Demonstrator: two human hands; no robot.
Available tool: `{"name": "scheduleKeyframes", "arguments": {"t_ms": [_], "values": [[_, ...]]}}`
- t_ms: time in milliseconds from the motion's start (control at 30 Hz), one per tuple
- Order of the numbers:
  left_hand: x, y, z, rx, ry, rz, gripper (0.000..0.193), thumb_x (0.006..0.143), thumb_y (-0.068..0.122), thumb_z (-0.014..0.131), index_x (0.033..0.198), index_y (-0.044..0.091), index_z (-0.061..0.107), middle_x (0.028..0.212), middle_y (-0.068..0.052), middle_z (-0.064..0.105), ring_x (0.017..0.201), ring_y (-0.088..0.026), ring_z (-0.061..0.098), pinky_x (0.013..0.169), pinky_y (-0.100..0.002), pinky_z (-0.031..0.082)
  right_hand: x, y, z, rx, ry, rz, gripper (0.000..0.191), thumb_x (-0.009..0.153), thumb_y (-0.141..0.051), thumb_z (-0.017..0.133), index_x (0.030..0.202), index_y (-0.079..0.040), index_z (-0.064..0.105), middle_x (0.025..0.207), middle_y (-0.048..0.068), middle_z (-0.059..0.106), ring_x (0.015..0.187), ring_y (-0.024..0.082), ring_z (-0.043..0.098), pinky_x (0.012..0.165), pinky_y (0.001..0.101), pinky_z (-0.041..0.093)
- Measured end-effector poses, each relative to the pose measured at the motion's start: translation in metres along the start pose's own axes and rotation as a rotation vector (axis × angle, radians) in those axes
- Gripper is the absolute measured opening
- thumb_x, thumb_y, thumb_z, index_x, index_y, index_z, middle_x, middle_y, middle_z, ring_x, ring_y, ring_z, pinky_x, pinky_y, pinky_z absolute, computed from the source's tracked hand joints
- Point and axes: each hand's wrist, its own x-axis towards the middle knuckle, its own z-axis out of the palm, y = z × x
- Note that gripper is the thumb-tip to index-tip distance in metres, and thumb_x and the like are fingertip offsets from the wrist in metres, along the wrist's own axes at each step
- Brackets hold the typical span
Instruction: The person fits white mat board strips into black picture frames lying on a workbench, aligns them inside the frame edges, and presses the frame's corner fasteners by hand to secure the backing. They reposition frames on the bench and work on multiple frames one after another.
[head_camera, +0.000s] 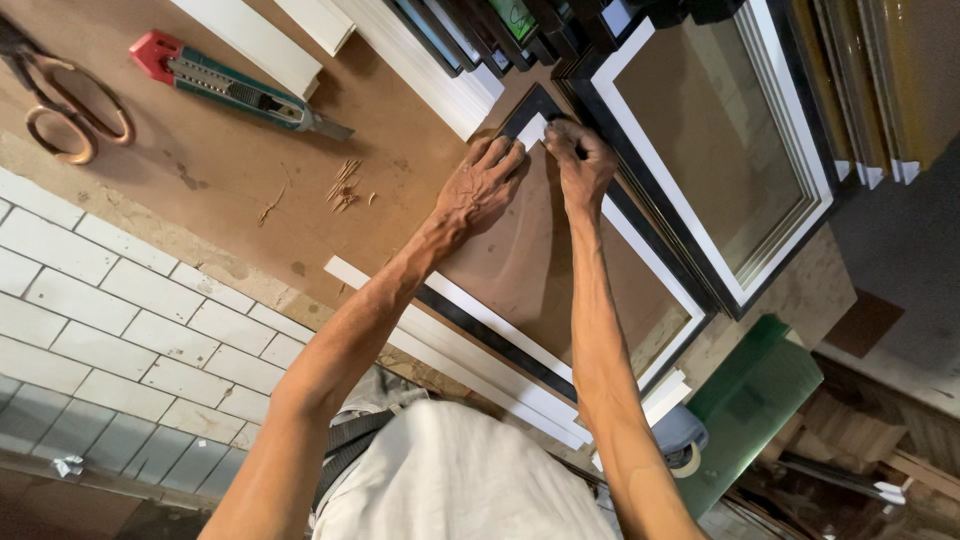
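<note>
Head view: both hands (530, 170) press picture frame (560, 290) corner; frame runs diagonally.

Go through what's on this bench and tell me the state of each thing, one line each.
Picture frame: lying flat, brown backing in place.
Left hand: flat, pressing near the frame's far corner.
Right hand: fingers pinched at that corner.
Utility knife: lying unused, blade out.
Scissors: lying unused; open or closed unclear.
Second frame: lying beside it, glass fitted.
Tape roll: at bench edge, partly hidden.
</note>
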Motion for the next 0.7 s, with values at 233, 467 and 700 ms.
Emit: {"name": "scheduleKeyframes", "arguments": {"t_ms": [233, 467, 700], "values": [[0.0004, -0.0011, -0.001, 0.012, 0.008, -0.005, 0.044, 0.089, 0.014, 0.064, 0.131, 0.004, 0.066, 0.135, -0.009, 0.049, 0.13, -0.026, 0.046, 0.11, -0.04, 0.041, 0.0017, -0.0038, 0.0021, 0.109, -0.019, 0.016, 0.02, 0.09, -0.01, 0.083, 0.105, 0.001, 0.077, 0.094, 0.008, 0.078, 0.085, 0.012, 0.073, 0.078, 0.0254, 0.061], [0.0004, -0.0013, -0.0029, 0.005, 0.011, 0.001, 0.044, 0.086, 0.013, 0.064, 0.129, 0.004, 0.067, 0.134, -0.009, 0.05, 0.128, -0.026, 0.047, 0.108, -0.039, 0.042, 0.0041, -0.0046, 0.0003, 0.214, -0.054, 0.114, 0.022, 0.088, -0.007, 0.083, 0.106, 0.003, 0.075, 0.092, 0.007, 0.078, 0.08, 0.01, 0.07, 0.073, 0.0233, 0.058], [0.0011, -0.0012, -0.0035, -0.015, 0.011, -0.001, 0.043, 0.088, 0.013, 0.064, 0.13, 0.004, 0.067, 0.134, -0.008, 0.05, 0.129, -0.026, 0.047, 0.109, -0.039, 0.042, 0.007, -0.0022, 0.003, 0.161, -0.045, 0.079, 0.018, 0.091, -0.008, 0.081, 0.105, 0.003, 0.078, 0.089, 0.007, 0.076, 0.076, 0.011, 0.067, 0.07, 0.024, 0.056]]}}
